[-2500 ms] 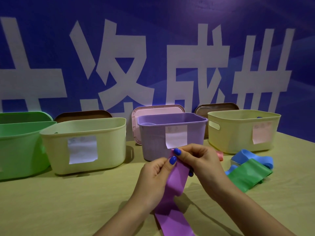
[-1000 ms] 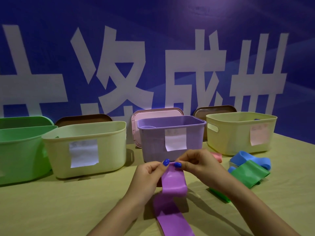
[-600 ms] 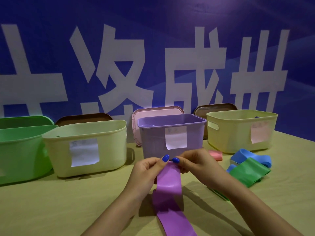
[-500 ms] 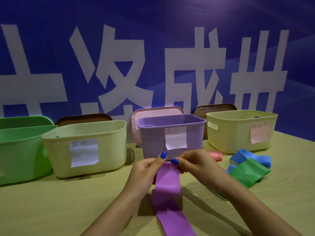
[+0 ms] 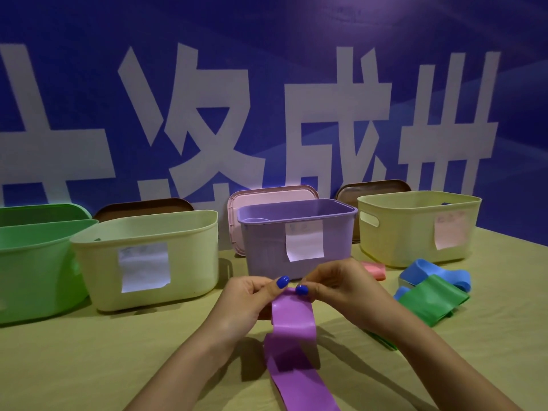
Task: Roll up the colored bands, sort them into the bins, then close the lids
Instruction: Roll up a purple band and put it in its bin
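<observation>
Both hands up front: left hand (image 5: 246, 304) and right hand (image 5: 338, 292) pinch the purple band's (image 5: 292, 318) top edge, strip trailing below onto the table (image 5: 89, 366), purple bin (image 5: 296, 232) just behind the grip.

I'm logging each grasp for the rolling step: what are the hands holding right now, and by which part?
Both the left hand and the right hand pinch the purple band at its top end; the rest hangs to the table.
</observation>
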The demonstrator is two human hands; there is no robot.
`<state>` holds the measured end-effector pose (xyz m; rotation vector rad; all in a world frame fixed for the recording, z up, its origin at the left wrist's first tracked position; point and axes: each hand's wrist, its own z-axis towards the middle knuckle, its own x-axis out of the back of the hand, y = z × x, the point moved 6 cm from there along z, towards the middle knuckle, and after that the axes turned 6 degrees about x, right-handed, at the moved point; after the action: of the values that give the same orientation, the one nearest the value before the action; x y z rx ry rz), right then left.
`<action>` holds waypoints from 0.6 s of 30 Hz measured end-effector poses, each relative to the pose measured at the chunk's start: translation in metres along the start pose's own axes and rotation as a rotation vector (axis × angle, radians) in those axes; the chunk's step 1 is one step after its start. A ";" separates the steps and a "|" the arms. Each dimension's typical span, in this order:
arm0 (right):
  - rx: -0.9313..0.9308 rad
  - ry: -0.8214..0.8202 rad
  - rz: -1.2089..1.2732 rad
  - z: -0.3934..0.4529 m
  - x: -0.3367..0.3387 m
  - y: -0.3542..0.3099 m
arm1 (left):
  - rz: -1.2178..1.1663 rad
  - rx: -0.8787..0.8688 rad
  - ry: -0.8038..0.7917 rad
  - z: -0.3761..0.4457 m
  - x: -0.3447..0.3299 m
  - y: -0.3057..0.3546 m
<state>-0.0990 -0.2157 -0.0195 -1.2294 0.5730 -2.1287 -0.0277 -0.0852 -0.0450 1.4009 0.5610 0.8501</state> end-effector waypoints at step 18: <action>-0.058 0.014 0.316 -0.004 0.012 -0.007 | -0.197 -0.025 -0.029 -0.004 0.001 0.010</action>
<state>-0.1092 -0.2182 -0.0094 -1.0744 0.7844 -1.8678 -0.0323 -0.0826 -0.0357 1.3090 0.6522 0.6753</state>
